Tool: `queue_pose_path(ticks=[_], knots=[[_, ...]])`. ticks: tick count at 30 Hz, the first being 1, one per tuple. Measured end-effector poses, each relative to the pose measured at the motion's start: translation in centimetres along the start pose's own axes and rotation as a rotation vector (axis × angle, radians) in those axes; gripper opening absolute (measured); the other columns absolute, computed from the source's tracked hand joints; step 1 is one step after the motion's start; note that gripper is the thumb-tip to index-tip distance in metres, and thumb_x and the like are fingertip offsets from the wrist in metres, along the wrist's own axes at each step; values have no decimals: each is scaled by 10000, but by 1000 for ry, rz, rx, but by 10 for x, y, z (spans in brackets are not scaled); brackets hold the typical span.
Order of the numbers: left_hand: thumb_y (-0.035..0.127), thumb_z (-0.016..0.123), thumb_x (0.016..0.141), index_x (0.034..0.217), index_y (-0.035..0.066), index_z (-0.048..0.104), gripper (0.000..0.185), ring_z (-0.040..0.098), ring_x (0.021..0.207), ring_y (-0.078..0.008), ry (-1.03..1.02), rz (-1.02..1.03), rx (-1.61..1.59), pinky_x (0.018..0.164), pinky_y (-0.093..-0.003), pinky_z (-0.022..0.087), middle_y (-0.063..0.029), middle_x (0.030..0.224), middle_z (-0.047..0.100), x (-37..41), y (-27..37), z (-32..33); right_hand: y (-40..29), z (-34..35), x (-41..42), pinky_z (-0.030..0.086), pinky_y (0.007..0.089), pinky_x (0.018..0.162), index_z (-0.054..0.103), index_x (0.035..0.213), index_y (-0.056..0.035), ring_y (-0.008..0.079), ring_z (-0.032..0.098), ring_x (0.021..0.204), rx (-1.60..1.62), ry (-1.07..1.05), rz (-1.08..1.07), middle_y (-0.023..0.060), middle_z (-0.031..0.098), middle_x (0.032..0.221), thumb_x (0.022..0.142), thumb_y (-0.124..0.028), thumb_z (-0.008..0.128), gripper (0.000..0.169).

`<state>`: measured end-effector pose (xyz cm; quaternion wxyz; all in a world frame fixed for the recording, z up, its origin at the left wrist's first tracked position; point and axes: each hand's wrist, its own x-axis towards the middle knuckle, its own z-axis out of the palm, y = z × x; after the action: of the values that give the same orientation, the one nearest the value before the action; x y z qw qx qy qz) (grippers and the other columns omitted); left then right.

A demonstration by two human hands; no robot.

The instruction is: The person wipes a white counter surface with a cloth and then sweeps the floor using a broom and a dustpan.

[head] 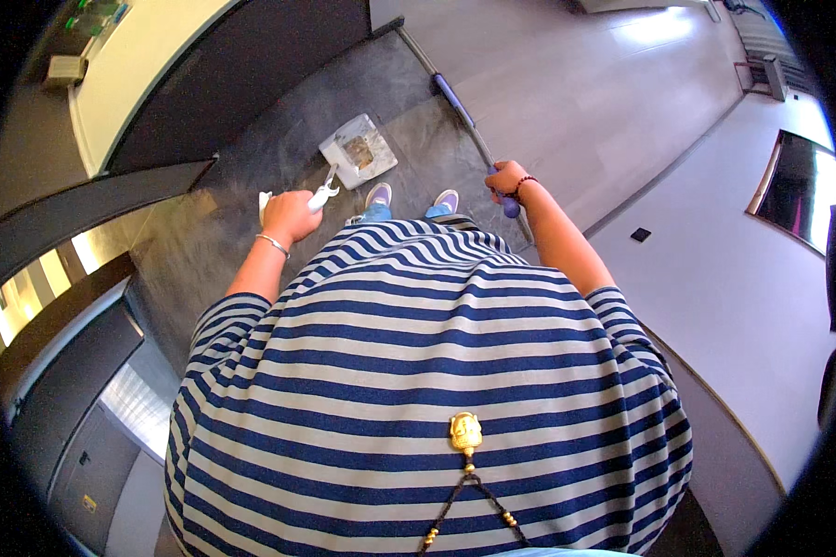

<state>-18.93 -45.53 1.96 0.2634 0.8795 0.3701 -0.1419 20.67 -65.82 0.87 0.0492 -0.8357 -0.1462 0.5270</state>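
Observation:
My left hand grips the white handle of a long-handled dustpan, with something white also showing at the hand's left side. The dustpan's white pan rests on the floor ahead of my feet, with brownish debris in it. My right hand is closed around a metal and purple pole. The pole slants forward to a dark, narrow head on the floor, beside the dark panel. The head's underside is hidden.
My shoes stand just behind the pan. A dark curved counter front with a pale top rises at the upper left. A pale wall with a small black plate runs along the right. Doors stand at the lower left.

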Motion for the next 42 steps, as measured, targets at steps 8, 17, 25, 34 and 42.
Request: queue_pose_path(ticks=[8,17,25,34,42], knots=[[336,590,738,740,126,659,221,636,731,-356,-23,-47,1,668,-466,494,-144,768,665,2,-7,5,0,57,-5,505,346,830,568,1208,-27,281,647,893,-436,-141,-251,204,653,1040,721,-218,613,525],[332,585,741,731,121,658,224,634,731,-359,-9,-36,-28,670,-468,494,-144,761,663,2,-5,11,19,35,-31,435,337,944,544,1250,-34,316,592,1060,-548,-292,-420,221,596,1164,733,-280,619,577],[329,584,742,725,115,655,226,633,736,-350,-25,-38,-51,665,-466,489,-141,763,663,-2,3,5,31,7,-75,511,313,748,521,1278,-21,214,651,826,-227,-120,-157,171,664,969,725,-168,653,587],[348,602,733,743,108,648,245,621,715,-368,17,-2,-83,649,-487,482,-154,757,653,-12,-3,24,48,10,-41,494,336,463,569,1097,63,184,592,491,92,-32,-31,110,599,691,752,-70,600,371],[359,616,733,750,110,645,251,624,721,-362,8,-15,-64,657,-480,488,-148,753,652,-5,-7,25,37,56,-28,478,345,837,588,1123,33,271,627,926,-381,-101,-341,204,646,1001,752,-215,609,446]])
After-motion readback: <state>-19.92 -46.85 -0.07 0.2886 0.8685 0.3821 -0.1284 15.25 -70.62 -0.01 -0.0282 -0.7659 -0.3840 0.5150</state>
